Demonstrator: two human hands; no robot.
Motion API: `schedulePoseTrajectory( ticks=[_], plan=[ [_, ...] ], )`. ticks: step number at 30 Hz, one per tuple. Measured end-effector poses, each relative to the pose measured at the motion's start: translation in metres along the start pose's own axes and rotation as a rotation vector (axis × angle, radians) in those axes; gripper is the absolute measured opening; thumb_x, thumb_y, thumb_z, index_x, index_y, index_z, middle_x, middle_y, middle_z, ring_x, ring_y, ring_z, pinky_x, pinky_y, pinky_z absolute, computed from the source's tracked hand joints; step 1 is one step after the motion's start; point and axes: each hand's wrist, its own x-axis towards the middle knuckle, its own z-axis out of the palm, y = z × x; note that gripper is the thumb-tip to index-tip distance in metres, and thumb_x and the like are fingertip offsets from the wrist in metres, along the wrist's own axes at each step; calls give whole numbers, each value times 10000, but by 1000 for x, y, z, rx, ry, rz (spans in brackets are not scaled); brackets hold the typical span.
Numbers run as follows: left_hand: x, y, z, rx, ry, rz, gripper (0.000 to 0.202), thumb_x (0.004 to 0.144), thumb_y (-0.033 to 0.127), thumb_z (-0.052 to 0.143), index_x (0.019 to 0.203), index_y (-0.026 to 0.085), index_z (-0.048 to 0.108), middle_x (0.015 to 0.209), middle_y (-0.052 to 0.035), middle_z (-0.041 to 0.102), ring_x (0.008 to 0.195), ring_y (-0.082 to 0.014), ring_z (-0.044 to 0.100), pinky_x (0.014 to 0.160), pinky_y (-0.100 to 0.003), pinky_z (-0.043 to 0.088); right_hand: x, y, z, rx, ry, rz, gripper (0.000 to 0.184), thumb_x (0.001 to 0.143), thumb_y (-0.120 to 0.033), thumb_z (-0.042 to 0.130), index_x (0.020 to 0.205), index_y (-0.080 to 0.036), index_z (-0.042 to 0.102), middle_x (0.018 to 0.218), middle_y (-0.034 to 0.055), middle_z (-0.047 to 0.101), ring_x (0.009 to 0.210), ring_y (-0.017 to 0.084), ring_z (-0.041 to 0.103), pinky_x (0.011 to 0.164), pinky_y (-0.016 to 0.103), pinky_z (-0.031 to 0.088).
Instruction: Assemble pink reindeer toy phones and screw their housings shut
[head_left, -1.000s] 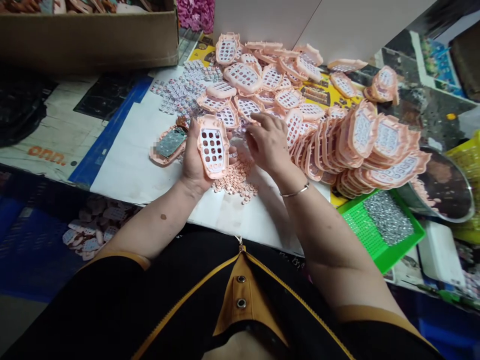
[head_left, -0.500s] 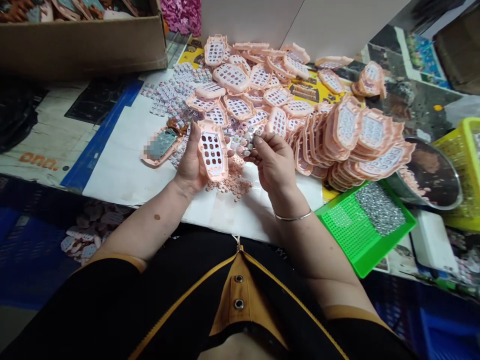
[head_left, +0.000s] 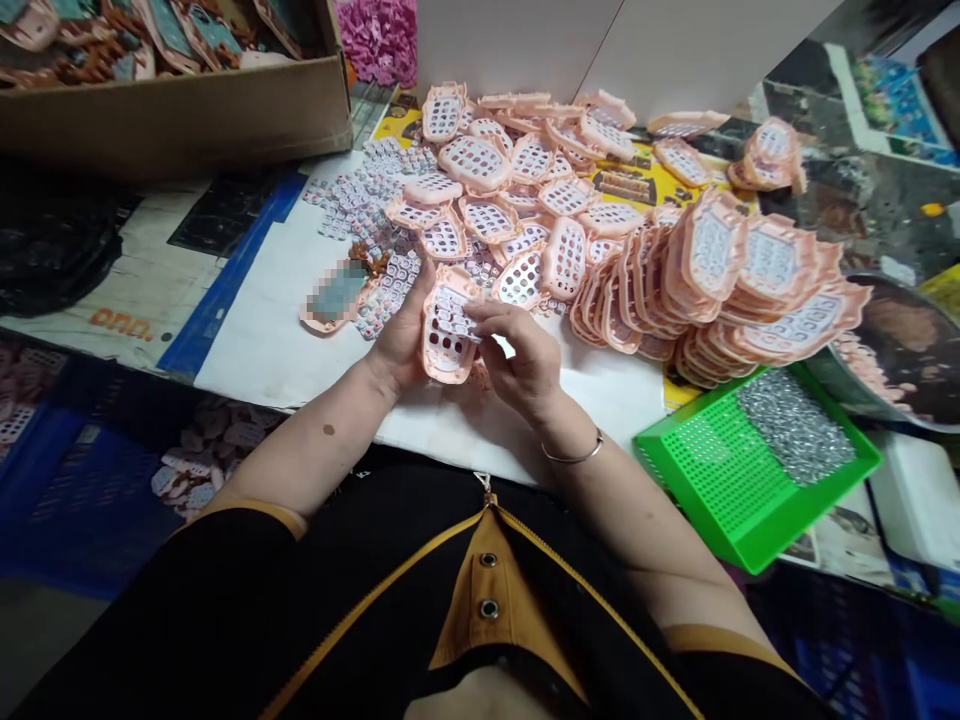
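My left hand is closed round the left edge of a pink plastic shell with rows of square holes, tilted up toward me. My right hand pinches a white keypad piece and holds it against the shell's upper holes, while the lower holes stay uncovered. The fingers hide part of the piece. Behind them lies a heap of similar pink shells. Small white keypad pieces are strewn to the left, near a pink shell with a grey-green part.
Stacked shells stand at the right. A green basket holds many small silvery pieces, beside a metal bowl with pink bits. A cardboard box of parts is at the back left, and a white panel stands behind the heap.
My right hand has moved left and brought the white keypad piece onto the shell. The shell has shifted slightly right and down in view. The camera view has also shifted a little.
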Motion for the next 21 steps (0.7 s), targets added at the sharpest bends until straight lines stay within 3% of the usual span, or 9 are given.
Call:
schedulePoseTrajectory(
  ticks=[2, 6, 12, 17, 21],
  plan=[
    [0, -1, 1, 11, -6, 14, 603, 908, 739, 514, 1186, 225, 660, 1013, -71, 764, 1121, -303, 708, 876, -425, 610, 1, 0, -3, -57, -66, -35, 161, 957, -105, 514, 999, -242, 589, 1084, 107, 785, 1024, 212, 759, 889, 415, 614],
    [0, -2, 1, 38, -12, 36, 558, 896, 714, 561, 1202, 258, 664, 1059, -68, 760, 1201, -324, 673, 904, -435, 599, 0, -4, -8, -166, -224, -35, 405, 874, -54, 465, 1233, -203, 577, 1203, 148, 747, 1144, 243, 707, 970, 452, 582],
    [0, 0, 5, 55, 97, 90, 565, 946, 688, 495, 1302, 265, 608, 1096, -61, 732, 1228, -310, 669, 886, -427, 606, -3, -20, -8, -430, -461, -40, 536, 847, -65, 499, 1379, -106, 553, 1430, 215, 621, 1341, 337, 577, 1140, 575, 457],
    [-3, 2, 6, 52, 81, 60, 661, 980, 721, 347, 1347, 223, 579, 1146, -88, 712, 1274, -338, 639, 918, -456, 596, 2, -33, -14, -323, -444, -30, 547, 850, -138, 521, 1395, -104, 539, 1448, 211, 598, 1367, 332, 546, 1143, 569, 455],
    [-6, 4, 6, 81, 61, 83, 799, 976, 769, 202, 1358, 174, 574, 1181, -113, 700, 1316, -358, 601, 974, -482, 568, -1, -41, -10, -472, -366, -109, 374, 977, -195, 501, 1337, -176, 600, 1393, 127, 677, 1271, 244, 632, 1147, 487, 460]
  ],
)
